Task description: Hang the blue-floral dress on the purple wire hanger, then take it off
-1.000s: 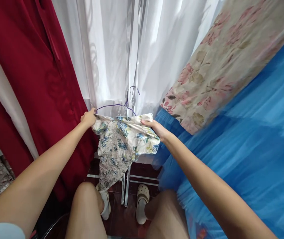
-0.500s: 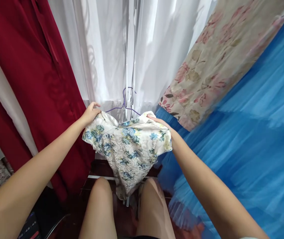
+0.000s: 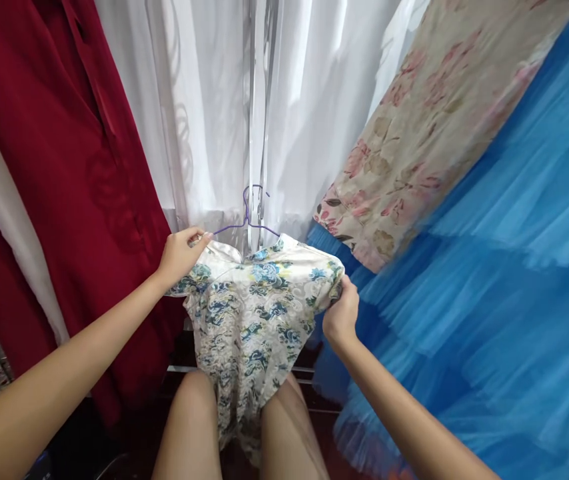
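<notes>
A small cream garment with blue flowers [image 3: 254, 310] hangs on a thin purple wire hanger [image 3: 247, 212] in front of me, its hem falling over my knees. My left hand [image 3: 179, 253] pinches the garment's left shoulder near the hanger's arm, fingers closed on the cloth. Over on the right, my right hand [image 3: 342, 313] grips the sleeve edge with closed fingers. The hanger's hook sits against a white vertical pole [image 3: 257, 127].
A dark red garment [image 3: 59, 153] hangs at the left. White sheer curtains [image 3: 204, 113] fill the back. A beige floral cloth [image 3: 434, 113] and a blue tulle skirt [image 3: 504, 280] crowd the right side. My bare knees [image 3: 194, 413] are below.
The garment now hangs flatter and spread out on the hanger. My right hand has slid from the top of the right shoulder down to the sleeve edge. My left hand stays at the left shoulder.
</notes>
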`<action>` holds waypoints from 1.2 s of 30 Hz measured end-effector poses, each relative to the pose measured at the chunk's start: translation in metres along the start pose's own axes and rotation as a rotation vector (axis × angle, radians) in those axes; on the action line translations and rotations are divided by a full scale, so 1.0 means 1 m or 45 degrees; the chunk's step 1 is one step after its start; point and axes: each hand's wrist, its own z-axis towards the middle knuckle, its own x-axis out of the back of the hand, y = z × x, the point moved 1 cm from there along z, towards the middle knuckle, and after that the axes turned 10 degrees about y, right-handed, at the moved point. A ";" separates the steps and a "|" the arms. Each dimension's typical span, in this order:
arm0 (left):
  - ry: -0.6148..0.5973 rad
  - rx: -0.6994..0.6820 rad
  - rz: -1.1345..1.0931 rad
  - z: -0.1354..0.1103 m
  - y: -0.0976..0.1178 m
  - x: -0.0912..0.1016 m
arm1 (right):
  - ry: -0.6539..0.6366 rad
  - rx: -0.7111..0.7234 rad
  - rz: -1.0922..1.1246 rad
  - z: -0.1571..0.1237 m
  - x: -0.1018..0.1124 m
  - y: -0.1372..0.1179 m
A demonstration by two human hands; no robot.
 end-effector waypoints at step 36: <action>-0.426 0.801 -1.442 -0.062 0.104 -0.032 | -1.318 0.949 -0.509 -0.052 -0.044 -0.037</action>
